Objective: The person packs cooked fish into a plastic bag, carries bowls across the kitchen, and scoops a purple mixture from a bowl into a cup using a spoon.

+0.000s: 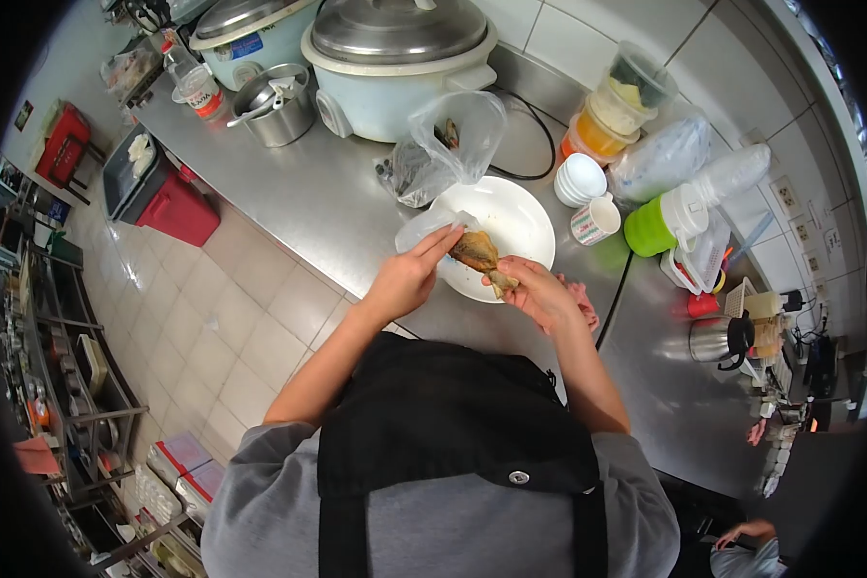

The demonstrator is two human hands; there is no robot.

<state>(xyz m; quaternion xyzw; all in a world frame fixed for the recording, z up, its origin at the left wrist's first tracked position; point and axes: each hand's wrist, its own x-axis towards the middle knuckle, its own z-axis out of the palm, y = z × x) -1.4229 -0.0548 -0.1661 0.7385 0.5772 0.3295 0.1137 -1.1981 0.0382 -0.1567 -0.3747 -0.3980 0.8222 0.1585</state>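
Note:
A browned piece of food, perhaps meat (475, 251), is held between both hands over a white plate (535, 231). My left hand (414, 270) is closed, its fingers pressed together at the food's upper left end, beside a clear plastic bag (424, 229) that lies over the plate's left rim. With closed fingers my right hand (539, 292) pinches the lower, narrow end of the food. A pink cloth (584, 303) shows beside my right hand. Behind the plate stands another clear bag (472, 125) with dark items inside.
Two large lidded cookers (395, 82) and a metal pot (281, 120) stand at the back. White cups (580, 178), stacked containers (612, 120) and a green jug (655, 226) are to the right. A red bin (178, 207) is on the floor, left. Another person (749, 549) appears lower right.

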